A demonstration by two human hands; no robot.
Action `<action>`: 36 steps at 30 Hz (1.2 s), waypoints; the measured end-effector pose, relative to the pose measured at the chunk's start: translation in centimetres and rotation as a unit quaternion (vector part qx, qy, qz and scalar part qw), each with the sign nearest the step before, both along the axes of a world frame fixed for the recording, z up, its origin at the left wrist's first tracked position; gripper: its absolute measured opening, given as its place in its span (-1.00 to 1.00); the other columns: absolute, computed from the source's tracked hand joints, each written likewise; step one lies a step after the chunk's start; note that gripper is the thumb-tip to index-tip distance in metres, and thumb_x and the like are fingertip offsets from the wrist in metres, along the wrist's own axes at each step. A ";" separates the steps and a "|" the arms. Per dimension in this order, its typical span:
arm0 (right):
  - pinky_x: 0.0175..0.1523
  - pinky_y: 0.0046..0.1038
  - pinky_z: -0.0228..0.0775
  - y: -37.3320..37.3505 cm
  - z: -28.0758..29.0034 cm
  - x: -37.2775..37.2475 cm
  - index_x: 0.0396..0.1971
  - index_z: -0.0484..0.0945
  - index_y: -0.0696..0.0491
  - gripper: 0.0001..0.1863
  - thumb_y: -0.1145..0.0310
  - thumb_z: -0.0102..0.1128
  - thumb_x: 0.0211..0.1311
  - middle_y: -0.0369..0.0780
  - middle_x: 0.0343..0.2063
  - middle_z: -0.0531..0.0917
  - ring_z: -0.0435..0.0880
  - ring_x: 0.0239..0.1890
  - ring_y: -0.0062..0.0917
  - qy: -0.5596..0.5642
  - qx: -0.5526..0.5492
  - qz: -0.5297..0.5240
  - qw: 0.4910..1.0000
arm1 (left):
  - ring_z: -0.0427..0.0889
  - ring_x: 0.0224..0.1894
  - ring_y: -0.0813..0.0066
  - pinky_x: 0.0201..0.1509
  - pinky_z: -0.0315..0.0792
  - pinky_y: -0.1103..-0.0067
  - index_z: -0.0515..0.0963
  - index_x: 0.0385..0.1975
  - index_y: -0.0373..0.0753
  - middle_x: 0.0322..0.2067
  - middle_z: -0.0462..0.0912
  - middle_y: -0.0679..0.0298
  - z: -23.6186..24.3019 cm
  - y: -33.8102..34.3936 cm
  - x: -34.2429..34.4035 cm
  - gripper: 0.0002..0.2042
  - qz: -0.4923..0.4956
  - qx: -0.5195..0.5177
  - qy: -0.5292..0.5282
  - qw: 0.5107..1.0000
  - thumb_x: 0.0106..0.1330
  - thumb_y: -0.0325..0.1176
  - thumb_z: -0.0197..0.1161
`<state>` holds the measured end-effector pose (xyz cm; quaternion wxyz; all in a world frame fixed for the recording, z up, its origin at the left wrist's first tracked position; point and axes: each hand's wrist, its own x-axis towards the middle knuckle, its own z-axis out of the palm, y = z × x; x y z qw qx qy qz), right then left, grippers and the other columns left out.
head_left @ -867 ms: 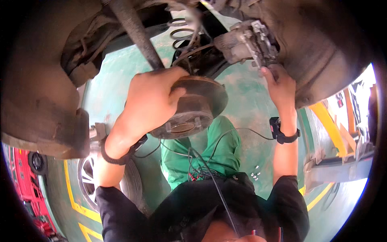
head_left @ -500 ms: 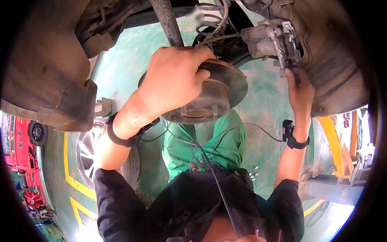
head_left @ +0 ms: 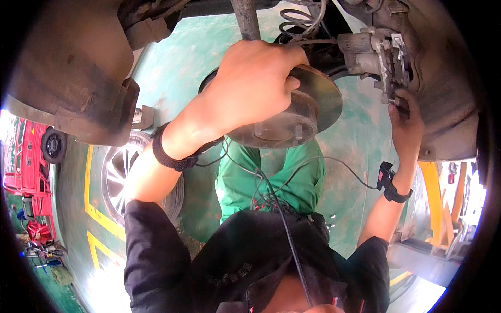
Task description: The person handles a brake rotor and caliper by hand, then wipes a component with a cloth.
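Note:
A rust-edged brake disc (head_left: 330,99) sits on its hub in front of me, with wheel studs on its face. My left hand (head_left: 255,78) lies over the disc's far upper edge. Its fingers curl down behind the disc, so what they grip is hidden; the thumb is bent by the hub. Up at the right, a grey brake caliper (head_left: 360,55) hangs beside the wheel arch, joined to a hose. The fingers of my right hand (head_left: 407,122) are closed round the caliper's lower end, next to a small pin or bolt.
A coil spring (head_left: 297,23) and a strut (head_left: 245,18) rise behind the disc. Dark wheel-arch liners (head_left: 68,68) flank both sides. A wheel (head_left: 117,177) lies on the floor at left. Cables (head_left: 282,208) hang over my lap. A yellow lift post (head_left: 430,198) stands right.
The whole view has shifted, so the disc, caliper and both hands appear farther right and mostly a little higher or lower. My right fingers have shifted slightly at the caliper's lower end.

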<state>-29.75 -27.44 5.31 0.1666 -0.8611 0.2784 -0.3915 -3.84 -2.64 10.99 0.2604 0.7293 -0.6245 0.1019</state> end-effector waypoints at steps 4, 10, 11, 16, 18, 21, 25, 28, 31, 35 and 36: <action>-0.07 -0.33 0.53 0.2 0.6 0.5 -0.02 0.62 0.08 -0.69 0.16 0.25 0.44 -0.01 -0.30 0.72 0.73 -0.22 -0.14 0.097 -0.058 -0.113 0.987 | 0.70 -0.26 -0.04 -0.18 0.55 0.20 0.67 -0.15 -0.11 -0.36 0.73 0.08 -0.3 0.1 -0.1 -0.76 -0.002 -0.008 0.001 1.000 0.17 -0.31 0.37; -0.08 -0.32 0.53 -0.3 -0.2 -0.3 -0.01 0.62 0.04 -0.65 0.10 0.26 0.43 -0.04 -0.29 0.72 0.73 -0.21 -0.13 0.054 -0.065 -0.035 0.996 | 0.71 -0.22 -0.03 -0.15 0.59 0.26 0.67 -0.15 -0.12 -0.31 0.75 0.11 -0.3 -0.1 -0.2 -0.75 0.000 -0.014 0.007 1.000 0.15 -0.33 0.38; -0.07 -0.32 0.53 0.2 0.1 0.2 0.00 0.63 0.03 -0.67 0.12 0.27 0.42 -0.05 -0.26 0.72 0.73 -0.20 -0.13 0.075 -0.051 -0.080 0.993 | 0.71 -0.22 -0.02 -0.15 0.59 0.27 0.67 -0.15 -0.12 -0.30 0.75 0.11 -0.2 0.0 -0.2 -0.75 0.003 -0.009 0.006 1.000 0.15 -0.33 0.38; -0.07 -0.32 0.53 -0.5 -0.7 -0.2 -0.03 0.63 0.03 -0.69 0.21 0.37 0.33 -0.08 -0.22 0.71 0.73 -0.19 -0.19 0.035 -0.057 -0.073 0.995 | 0.72 -0.21 -0.01 -0.14 0.60 0.30 0.69 -0.17 -0.12 -0.30 0.75 0.12 -0.1 -0.2 -0.4 -0.77 0.003 -0.008 0.014 1.000 0.15 -0.36 0.38; -0.09 -0.31 0.53 -0.1 -0.5 -0.3 -0.08 0.63 0.05 -0.70 0.22 0.41 0.29 -0.10 -0.25 0.71 0.73 -0.24 -0.22 0.011 -0.104 -0.023 0.994 | 0.72 -0.25 -0.01 -0.17 0.59 0.27 0.69 -0.20 -0.13 -0.34 0.75 0.11 -0.2 -0.4 -0.4 -0.79 -0.001 -0.020 0.011 1.000 0.14 -0.37 0.37; -0.18 -0.35 0.53 3.5 -1.2 -0.1 -0.19 0.61 0.09 -0.70 0.22 0.45 0.25 -0.16 -0.35 0.67 0.70 -0.38 -0.30 -0.053 -0.166 -0.098 0.980 | 0.71 -0.32 -0.01 -0.21 0.56 0.20 0.68 -0.25 -0.14 -0.43 0.73 0.09 -0.5 -0.4 -0.2 -0.82 -0.002 -0.041 -0.004 0.999 0.13 -0.37 0.35; -0.36 -0.41 0.52 10.4 -4.6 1.0 -0.32 0.58 0.09 -0.70 0.27 0.55 0.13 -0.22 -0.45 0.65 0.67 -0.50 -0.43 0.047 0.091 0.071 0.992 | 0.73 -0.26 -0.02 -0.17 0.59 0.27 0.68 -0.19 -0.14 -0.37 0.75 0.09 -0.1 -0.4 -0.6 -0.78 0.004 -0.012 0.011 1.000 0.15 -0.36 0.38; -0.36 -0.42 0.53 11.9 -7.9 2.1 -0.39 0.63 0.12 -0.78 0.35 0.52 0.13 -0.20 -0.50 0.68 0.71 -0.50 -0.45 0.089 0.097 0.144 0.981 | 0.73 -0.23 -0.02 -0.16 0.60 0.30 0.67 -0.14 -0.15 -0.33 0.76 0.08 0.2 -0.3 -0.6 -0.76 0.003 0.002 0.011 1.000 0.17 -0.37 0.40; -0.37 -0.38 0.53 12.4 -9.0 3.5 -0.44 0.64 0.10 -0.76 0.27 0.52 0.12 -0.17 -0.49 0.70 0.70 -0.52 -0.35 0.080 0.121 0.159 0.977 | 0.73 -0.21 -0.03 -0.15 0.59 0.28 0.66 -0.12 -0.17 -0.30 0.76 0.07 0.4 -0.1 -0.5 -0.75 0.001 0.010 0.001 1.000 0.19 -0.37 0.39; -0.39 -0.30 0.53 12.2 -10.3 4.3 -0.45 0.66 0.04 -0.70 0.12 0.51 0.12 -0.16 -0.48 0.71 0.68 -0.52 -0.24 0.083 0.108 0.164 0.977 | 0.73 -0.18 -0.03 -0.11 0.59 0.31 0.65 -0.07 -0.20 -0.25 0.76 0.06 0.6 0.1 -0.4 -0.72 -0.036 -0.001 0.000 0.999 0.21 -0.40 0.39; -0.39 -0.29 0.53 12.2 -10.4 4.5 -0.45 0.67 0.04 -0.70 0.11 0.51 0.12 -0.16 -0.48 0.71 0.68 -0.51 -0.23 0.092 0.099 0.168 0.976 | 0.74 -0.18 0.00 -0.09 0.60 0.33 0.64 -0.04 -0.22 -0.23 0.77 0.06 0.7 0.2 -0.2 -0.70 -0.046 0.001 0.010 0.999 0.21 -0.40 0.39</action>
